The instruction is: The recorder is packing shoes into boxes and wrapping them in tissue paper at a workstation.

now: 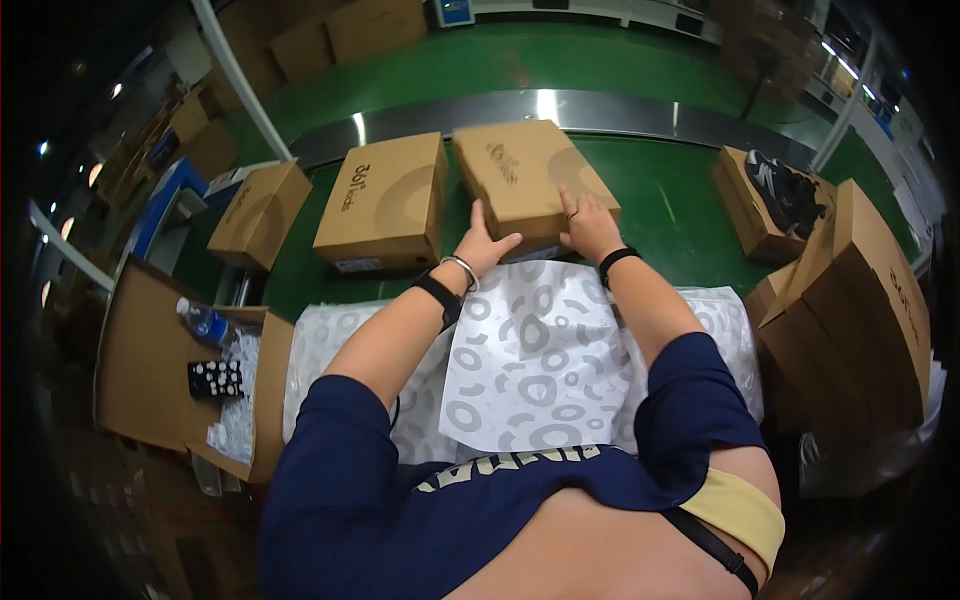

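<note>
Gripping a closed brown shoebox [532,180] at its near edge, the left hand [484,247] and right hand [590,228] rest on its lid, fingers [570,205] spread flat rather than pinching. That shoebox lies on the green belt [680,215], just beyond the patterned wrapping paper [540,360]. A second shoebox [385,200] sits just left of it.

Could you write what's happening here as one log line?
left hand: on closed shoe box near edge | right hand: on same box | patterned paper: below
</note>
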`<action>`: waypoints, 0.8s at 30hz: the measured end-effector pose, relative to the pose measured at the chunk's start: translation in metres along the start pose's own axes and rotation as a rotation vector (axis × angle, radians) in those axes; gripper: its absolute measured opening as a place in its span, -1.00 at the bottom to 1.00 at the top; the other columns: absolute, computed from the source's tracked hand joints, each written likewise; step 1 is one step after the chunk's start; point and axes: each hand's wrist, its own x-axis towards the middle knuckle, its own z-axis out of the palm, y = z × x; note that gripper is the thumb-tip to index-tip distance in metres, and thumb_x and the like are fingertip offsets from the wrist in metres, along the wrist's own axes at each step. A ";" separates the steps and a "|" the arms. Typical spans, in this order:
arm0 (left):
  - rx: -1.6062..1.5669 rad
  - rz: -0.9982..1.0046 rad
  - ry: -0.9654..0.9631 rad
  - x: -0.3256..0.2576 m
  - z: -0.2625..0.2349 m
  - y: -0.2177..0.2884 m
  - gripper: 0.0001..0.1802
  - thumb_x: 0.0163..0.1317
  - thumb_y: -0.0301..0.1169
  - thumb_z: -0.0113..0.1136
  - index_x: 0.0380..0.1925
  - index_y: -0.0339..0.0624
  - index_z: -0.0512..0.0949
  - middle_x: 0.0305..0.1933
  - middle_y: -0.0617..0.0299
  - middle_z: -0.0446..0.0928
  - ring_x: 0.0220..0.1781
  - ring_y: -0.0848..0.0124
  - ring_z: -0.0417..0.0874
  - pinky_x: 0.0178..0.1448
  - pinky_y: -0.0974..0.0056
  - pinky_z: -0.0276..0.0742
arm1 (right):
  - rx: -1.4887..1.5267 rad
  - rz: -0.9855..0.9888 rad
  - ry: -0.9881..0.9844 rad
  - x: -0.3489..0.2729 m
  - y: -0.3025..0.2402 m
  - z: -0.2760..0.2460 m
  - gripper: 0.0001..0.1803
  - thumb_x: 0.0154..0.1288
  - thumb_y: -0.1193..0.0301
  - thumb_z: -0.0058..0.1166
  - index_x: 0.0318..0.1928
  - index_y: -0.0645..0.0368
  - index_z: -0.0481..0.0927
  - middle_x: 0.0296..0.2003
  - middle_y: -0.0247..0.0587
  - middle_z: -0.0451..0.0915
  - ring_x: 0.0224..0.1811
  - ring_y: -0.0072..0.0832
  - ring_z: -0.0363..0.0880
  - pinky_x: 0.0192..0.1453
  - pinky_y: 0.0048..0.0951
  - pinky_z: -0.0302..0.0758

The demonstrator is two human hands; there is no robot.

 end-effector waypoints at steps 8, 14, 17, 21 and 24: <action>0.402 -0.017 0.009 -0.017 -0.013 -0.038 -0.42 0.00 -0.02 0.12 -0.23 -0.40 0.49 -0.24 -0.18 0.52 -0.15 0.01 0.53 -0.04 0.18 0.43 | 2.117 1.148 0.805 -0.041 0.045 -0.042 -0.55 0.23 0.13 -0.26 -0.01 0.19 0.28 -0.21 -0.10 0.46 -0.31 -0.17 0.52 -0.21 -0.19 0.52; 0.660 0.296 0.404 -0.039 -0.015 0.007 -0.58 -0.01 -0.22 0.14 -0.12 -0.14 0.42 0.04 -0.14 0.34 0.00 0.00 0.43 0.01 0.03 0.35 | 1.917 1.300 0.037 -0.117 0.058 0.005 -0.32 0.17 -0.09 -0.12 0.05 0.22 0.16 -0.23 0.06 0.40 -0.42 -0.24 0.48 -0.38 -0.33 0.53; 0.720 0.461 0.265 -0.112 -0.028 0.051 -0.46 -0.07 -0.29 0.21 0.00 -0.10 0.36 0.17 -0.21 0.15 0.16 -0.04 0.24 0.16 0.03 0.19 | 1.487 0.955 -0.321 -0.171 0.007 -0.057 -0.23 0.14 0.06 0.00 0.20 0.20 -0.01 -0.19 -0.02 0.37 -0.40 -0.38 0.48 -0.45 -0.43 0.51; 0.535 0.226 -0.004 -0.186 -0.014 0.024 -0.24 -0.10 -0.37 0.22 0.17 -0.10 0.16 0.25 -0.18 0.04 0.24 0.07 0.16 0.28 0.15 0.05 | 1.552 0.573 -0.592 -0.221 -0.043 -0.089 -0.08 -0.01 0.32 0.19 0.25 0.27 -0.11 -0.06 -0.08 0.36 -0.16 -0.42 0.42 -0.15 -0.46 0.43; -0.402 -0.114 -0.221 -0.201 0.004 -0.012 -0.10 -0.16 -0.38 0.24 0.23 -0.11 0.01 0.24 -0.23 0.02 0.28 0.04 0.08 0.31 0.17 -0.01 | 1.662 0.478 -0.623 -0.215 -0.073 -0.109 -0.11 -0.07 0.44 0.20 0.23 0.29 -0.05 0.04 -0.15 0.29 0.11 -0.40 0.23 0.21 -0.43 0.16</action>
